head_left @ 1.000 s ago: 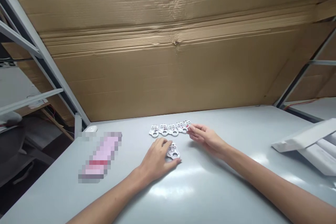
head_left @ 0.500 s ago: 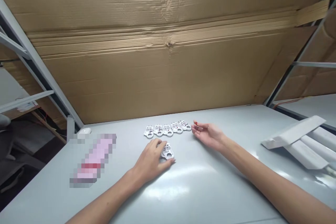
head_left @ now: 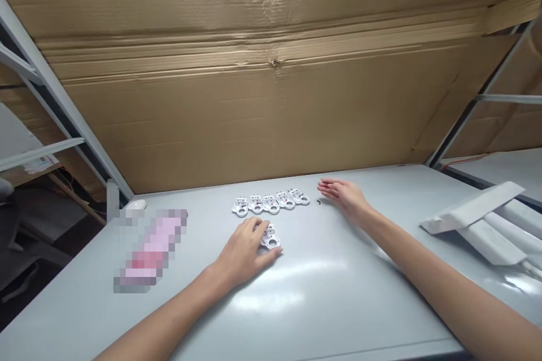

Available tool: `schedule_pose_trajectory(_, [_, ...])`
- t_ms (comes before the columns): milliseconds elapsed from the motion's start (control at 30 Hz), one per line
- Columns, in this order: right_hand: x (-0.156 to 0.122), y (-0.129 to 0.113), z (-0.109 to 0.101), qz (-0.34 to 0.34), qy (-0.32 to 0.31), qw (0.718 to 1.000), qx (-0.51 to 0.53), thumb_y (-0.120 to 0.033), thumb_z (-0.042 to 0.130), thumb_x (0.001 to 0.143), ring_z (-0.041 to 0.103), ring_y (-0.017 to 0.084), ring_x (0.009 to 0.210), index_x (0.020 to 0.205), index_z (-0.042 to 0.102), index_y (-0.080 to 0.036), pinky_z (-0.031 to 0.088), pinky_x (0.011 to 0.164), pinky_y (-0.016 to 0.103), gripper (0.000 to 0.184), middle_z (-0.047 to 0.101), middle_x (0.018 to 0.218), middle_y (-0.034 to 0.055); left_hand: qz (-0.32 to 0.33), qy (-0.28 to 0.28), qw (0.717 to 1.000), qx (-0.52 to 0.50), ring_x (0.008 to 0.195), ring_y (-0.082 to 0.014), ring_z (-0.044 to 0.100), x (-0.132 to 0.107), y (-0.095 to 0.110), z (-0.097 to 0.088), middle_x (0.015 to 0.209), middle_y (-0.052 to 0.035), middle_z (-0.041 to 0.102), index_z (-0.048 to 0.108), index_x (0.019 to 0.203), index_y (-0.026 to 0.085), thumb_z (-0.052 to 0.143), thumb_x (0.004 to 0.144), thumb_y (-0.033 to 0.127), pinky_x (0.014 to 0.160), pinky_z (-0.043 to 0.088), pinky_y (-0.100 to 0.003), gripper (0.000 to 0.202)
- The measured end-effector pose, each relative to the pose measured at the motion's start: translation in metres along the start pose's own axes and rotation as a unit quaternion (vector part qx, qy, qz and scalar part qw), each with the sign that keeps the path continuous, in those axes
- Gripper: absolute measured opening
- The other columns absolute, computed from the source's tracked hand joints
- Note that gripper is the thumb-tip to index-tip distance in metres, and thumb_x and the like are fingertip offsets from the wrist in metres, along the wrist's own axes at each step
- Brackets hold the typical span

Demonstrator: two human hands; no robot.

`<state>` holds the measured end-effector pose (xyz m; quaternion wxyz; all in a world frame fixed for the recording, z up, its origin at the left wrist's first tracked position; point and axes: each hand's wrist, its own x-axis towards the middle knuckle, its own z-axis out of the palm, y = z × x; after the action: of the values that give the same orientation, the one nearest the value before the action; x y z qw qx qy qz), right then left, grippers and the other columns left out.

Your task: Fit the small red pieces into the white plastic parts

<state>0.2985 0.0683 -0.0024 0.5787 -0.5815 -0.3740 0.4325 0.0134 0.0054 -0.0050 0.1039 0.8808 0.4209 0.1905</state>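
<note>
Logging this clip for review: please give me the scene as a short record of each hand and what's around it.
left hand: left hand, fingers over a white plastic part on the table
right hand: right hand, open, empty, nearest a small dark bit
row: five white plastic parts, side by side beyond the hands
surface: grey table
rest: white computer mouse, blurred pink object, white packaging, cardboard sheet

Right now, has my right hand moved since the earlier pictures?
Yes. Your right hand has moved to the right, away from the row of white plastic parts. It was at the row's end earlier and now sits clear of it.
</note>
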Motion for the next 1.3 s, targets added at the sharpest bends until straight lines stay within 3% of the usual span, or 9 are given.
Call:
schedule_pose_trajectory(100, [0.008,0.011,-0.004,-0.033,0.035,0.995,-0.085,-0.012,0.056,0.076,0.069,0.022,0.099,0.089,0.067,-0.019,0.052,0.096,0.037,0.018,0.073,0.100,0.0095,0.004,0.004,1.000,0.003,0.098,-0.0274,0.057,0.000,-0.001,0.000,0.107,-0.0097,0.057,0.059,0.114,0.019,0.059,0.088,0.043,0.084,0.050,-0.041,0.035])
schedule_pose_trajectory(367, [0.001,0.021,-0.001,-0.097,0.036,0.969,-0.226,-0.025,0.056,0.077,0.062,0.030,0.107,0.099,0.068,-0.017,0.041,0.101,0.048,0.026,0.068,0.111,0.0130,0.001,-0.001,1.000,0.020,0.101,-0.0272,0.057,-0.001,0.002,0.001,0.108,-0.0100,0.058,0.058,0.114,0.018,0.059,0.089,0.043,0.085,0.050,-0.039,0.035])
schedule_pose_trajectory(433, [-0.006,0.022,0.004,-0.183,0.027,0.935,-0.302,-0.025,0.053,0.079,0.058,0.032,0.113,0.102,0.066,-0.017,0.039,0.102,0.050,0.028,0.066,0.114,0.0138,0.002,0.012,0.999,0.031,0.098,-0.0269,0.058,-0.002,0.001,0.001,0.106,-0.0096,0.059,0.059,0.113,0.019,0.060,0.087,0.044,0.083,0.050,-0.038,0.036])
schedule_pose_trajectory(533, [-0.018,0.026,0.015,-0.336,-0.011,0.853,-0.400,-0.025,0.048,0.083,0.056,0.032,0.114,0.103,0.064,-0.017,0.042,0.100,0.049,0.027,0.064,0.114,0.0148,0.012,0.045,0.997,0.062,0.094,-0.0272,0.059,-0.001,-0.005,-0.005,0.102,-0.0092,0.062,0.062,0.108,0.019,0.064,0.083,0.044,0.083,0.050,-0.039,0.035])
schedule_pose_trajectory(633, [-0.033,0.028,0.024,-0.399,-0.054,0.819,-0.409,-0.026,0.046,0.088,0.055,0.031,0.116,0.106,0.063,-0.017,0.043,0.100,0.049,0.026,0.061,0.119,0.0153,-0.015,0.124,0.987,0.103,0.099,-0.0281,0.059,0.003,-0.020,-0.018,0.106,-0.0097,0.064,0.061,0.112,0.020,0.062,0.084,0.041,0.087,0.049,-0.041,0.036])
schedule_pose_trajectory(733, [-0.051,0.025,0.031,-0.418,-0.159,0.798,-0.404,-0.024,0.043,0.092,0.057,0.027,0.115,0.113,0.061,-0.021,0.047,0.098,0.045,0.027,0.062,0.122,0.0120,-0.094,0.166,0.970,0.149,0.102,-0.0302,0.060,0.006,-0.044,-0.035,0.110,-0.0112,0.065,0.062,0.113,0.018,0.056,0.086,0.040,0.087,0.050,-0.042,0.035])
schedule_pose_trajectory(900, [-0.075,0.020,0.038,-0.423,-0.300,0.748,-0.414,-0.027,0.048,0.094,0.056,0.026,0.116,0.122,0.057,-0.021,0.049,0.097,0.042,0.031,0.060,0.125,0.0120,-0.177,0.064,0.969,0.162,0.114,-0.0329,0.058,0.004,-0.085,-0.049,0.122,-0.0144,0.063,0.061,0.120,0.015,0.049,0.089,0.042,0.095,0.048,-0.044,0.043])
schedule_pose_trajectory(1033, [-0.080,0.019,0.040,-0.408,-0.324,0.735,-0.435,-0.029,0.048,0.095,0.056,0.027,0.115,0.123,0.057,-0.020,0.050,0.096,0.044,0.032,0.059,0.128,0.0138,-0.159,0.001,0.979,0.130,0.128,-0.0307,0.050,0.001,-0.098,-0.046,0.139,-0.0146,0.053,0.051,0.135,0.013,0.040,0.092,0.042,0.107,0.041,-0.043,0.053])
schedule_pose_trajectory(1300, [-0.081,0.019,0.040,-0.414,-0.319,0.736,-0.430,-0.030,0.047,0.095,0.060,0.029,0.109,0.117,0.062,-0.023,0.052,0.091,0.045,0.028,0.062,0.123,0.0126,-0.104,0.046,0.984,0.138,0.144,-0.0315,0.028,0.003,-0.083,-0.029,0.156,-0.0167,0.029,0.042,0.143,0.012,0.039,0.096,0.036,0.114,0.030,-0.048,0.052])
